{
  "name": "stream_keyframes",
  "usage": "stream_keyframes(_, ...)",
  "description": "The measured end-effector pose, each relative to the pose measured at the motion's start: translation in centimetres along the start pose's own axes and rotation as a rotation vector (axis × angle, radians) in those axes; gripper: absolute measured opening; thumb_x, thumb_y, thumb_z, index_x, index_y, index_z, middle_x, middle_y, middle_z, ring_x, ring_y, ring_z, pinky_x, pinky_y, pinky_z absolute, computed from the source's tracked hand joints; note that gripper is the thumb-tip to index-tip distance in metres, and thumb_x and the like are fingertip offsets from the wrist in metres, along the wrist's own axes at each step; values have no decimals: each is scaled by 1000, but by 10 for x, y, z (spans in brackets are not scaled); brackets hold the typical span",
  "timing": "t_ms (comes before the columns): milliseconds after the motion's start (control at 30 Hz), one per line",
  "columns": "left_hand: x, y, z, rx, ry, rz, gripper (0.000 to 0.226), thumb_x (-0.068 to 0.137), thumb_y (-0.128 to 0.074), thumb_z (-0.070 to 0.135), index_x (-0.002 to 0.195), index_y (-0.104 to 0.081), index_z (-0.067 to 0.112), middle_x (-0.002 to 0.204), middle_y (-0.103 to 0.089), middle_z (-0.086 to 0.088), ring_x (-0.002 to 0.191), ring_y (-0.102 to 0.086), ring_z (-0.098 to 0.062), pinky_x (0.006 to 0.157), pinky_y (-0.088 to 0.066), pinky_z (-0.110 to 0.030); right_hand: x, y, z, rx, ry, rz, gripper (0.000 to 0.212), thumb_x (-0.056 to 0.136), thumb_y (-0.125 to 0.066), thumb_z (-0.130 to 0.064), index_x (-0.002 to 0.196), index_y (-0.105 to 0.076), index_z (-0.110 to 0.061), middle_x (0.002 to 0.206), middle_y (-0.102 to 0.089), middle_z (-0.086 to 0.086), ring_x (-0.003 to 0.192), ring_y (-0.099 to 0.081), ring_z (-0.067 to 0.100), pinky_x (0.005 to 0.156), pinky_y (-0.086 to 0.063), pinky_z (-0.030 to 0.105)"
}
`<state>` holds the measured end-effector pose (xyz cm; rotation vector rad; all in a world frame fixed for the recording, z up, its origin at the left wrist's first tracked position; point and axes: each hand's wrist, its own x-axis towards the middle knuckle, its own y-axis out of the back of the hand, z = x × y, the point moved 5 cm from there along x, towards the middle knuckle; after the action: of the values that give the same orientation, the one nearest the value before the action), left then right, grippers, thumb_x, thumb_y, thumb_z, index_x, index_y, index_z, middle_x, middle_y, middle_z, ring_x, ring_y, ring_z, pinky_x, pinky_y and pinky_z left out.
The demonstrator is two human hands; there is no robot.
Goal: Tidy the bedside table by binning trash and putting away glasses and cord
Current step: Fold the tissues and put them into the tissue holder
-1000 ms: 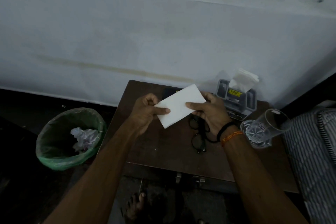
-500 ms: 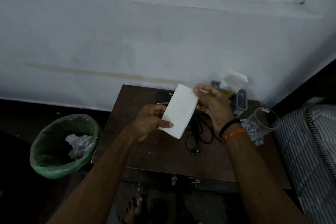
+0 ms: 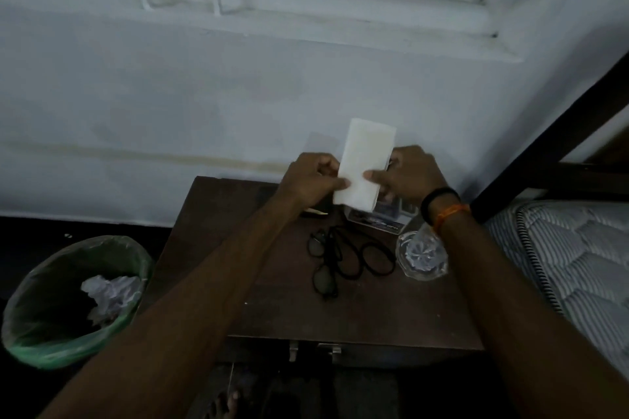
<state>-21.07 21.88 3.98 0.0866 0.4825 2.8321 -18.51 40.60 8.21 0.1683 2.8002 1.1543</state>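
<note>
1. Above the bedside table, the left hand and the right hand each pinch one side of a folded white paper, held upright.
2. Glasses lie on the table beside a looped black cord, possibly overlapping it.
3. A clear tumbler lies near the cord.
4. A green-lined bin on the floor to the left holds crumpled paper.

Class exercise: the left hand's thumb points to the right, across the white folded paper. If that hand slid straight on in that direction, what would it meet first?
Most likely the right hand. Both pinch the white folded paper from opposite sides, so the left hand would run into the right thumb almost at once. Depth is hard to judge here.
</note>
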Motion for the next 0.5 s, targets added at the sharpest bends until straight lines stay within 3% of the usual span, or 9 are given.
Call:
stream_keyframes(133,30,-33,24,200,-65,-42,18,70,-84,20,66,-66,16,66,-63,6,60,-56,-3,55,-41,-14,14,33,15,-112,-75,33,28,71,-86,-15,96,-74,-11,82,-73,5,53,-68,9,50,-58,22)
stream_keyframes(233,46,-55,24,308,-57,-50,24,66,-85,21,59,-62,16,61,-60,6,60,-59,-9,57,-45,-19,24,43,34,-218,-138,50,35,64,-90,-20,93,-75,-7,89,-76,9,64,-71,17,67,-62,33)
stream_keyframes(333,57,-68,16,355,-40,-31,23,62,-85,23,57,-64,18,65,-66,2,64,-64,-14,63,-55,-27,28,43,48,-252,-187,74,47,60,-91,-21,101,-73,-6,95,-74,10,66,-63,16,52,-49,20)
stream_keyframes(400,62,-72,14,380,-37,-2,19,61,-84,23,61,-67,14,69,-69,-1,65,-66,-16,64,-58,-31,30,40,50,-270,-193,77,48,60,-91,-22,100,-70,-5,87,-71,8,57,-57,12,45,-38,16)
stream_keyframes(500,66,-75,12,420,-30,30,18,61,-81,20,60,-64,13,67,-69,-4,64,-66,-19,63,-58,-33,33,34,52,-276,-222,63,46,60,-91,-23,96,-69,-5,76,-69,5,52,-58,8,49,-48,21)
